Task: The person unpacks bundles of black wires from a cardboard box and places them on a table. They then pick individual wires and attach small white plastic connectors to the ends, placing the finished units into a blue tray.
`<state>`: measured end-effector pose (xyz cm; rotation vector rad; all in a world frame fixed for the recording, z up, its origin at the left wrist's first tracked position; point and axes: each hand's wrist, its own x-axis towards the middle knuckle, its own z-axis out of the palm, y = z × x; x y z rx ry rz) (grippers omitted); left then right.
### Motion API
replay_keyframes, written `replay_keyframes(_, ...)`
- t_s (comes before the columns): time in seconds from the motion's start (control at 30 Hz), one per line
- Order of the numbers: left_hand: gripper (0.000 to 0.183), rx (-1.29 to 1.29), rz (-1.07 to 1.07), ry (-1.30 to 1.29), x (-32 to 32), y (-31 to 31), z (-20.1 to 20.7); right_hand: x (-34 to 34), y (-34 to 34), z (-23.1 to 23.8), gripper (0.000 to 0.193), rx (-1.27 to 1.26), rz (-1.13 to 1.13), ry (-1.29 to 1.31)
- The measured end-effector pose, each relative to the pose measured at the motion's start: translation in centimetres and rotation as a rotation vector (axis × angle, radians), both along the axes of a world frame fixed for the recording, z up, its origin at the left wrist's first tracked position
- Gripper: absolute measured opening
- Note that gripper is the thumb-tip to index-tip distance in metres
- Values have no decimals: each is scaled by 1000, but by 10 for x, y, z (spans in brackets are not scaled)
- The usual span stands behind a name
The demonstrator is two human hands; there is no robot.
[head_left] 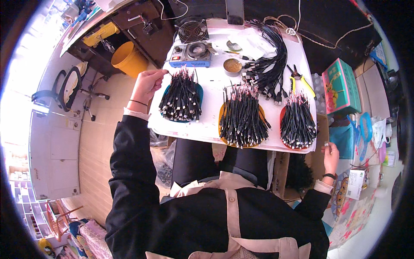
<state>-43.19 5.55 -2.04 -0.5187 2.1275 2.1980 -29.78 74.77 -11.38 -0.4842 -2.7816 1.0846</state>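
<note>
My left hand is closed in a pinch beside the left bundle of short black USB cables; a dark tip shows at its fingertips, too small to name. That bundle lies on a teal tray. My right hand is closed off the table's right edge, with a small pale metal plug at its fingertips. A thin black cord shows to its right. More cable bundles lie in the middle on a yellow tray and at the right on a red tray.
On the white table stand a blue soldering pot unit, a fan, a round tin, yellow-handled cutters and a long heap of black cables. A cardboard box is below right; a yellow bucket stands left.
</note>
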Motion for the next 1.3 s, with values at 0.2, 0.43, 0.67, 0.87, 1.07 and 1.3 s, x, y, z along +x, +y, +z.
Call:
replay_keyframes(0.2,18,94,-14,43,2,6,-7,-5,-22,3,18,117,119,50)
replay_keyframes(0.43,15,45,99,232,-2,7,5,6,-34,15,17,-28,83,39)
replay_keyframes(0.67,17,-283,120,548,-8,-1,27,10,-40,32,15,67,117,37)
replay_keyframes(0.87,14,-264,205,762,-1,17,25,5,-61,42,15,157,124,88)
replay_keyframes(1.07,11,85,341,993,32,45,68,11,-98,99,17,-93,53,143)
replay_keyframes(1.3,13,336,-2,489,131,123,84,-29,-225,131,17,-527,538,85)
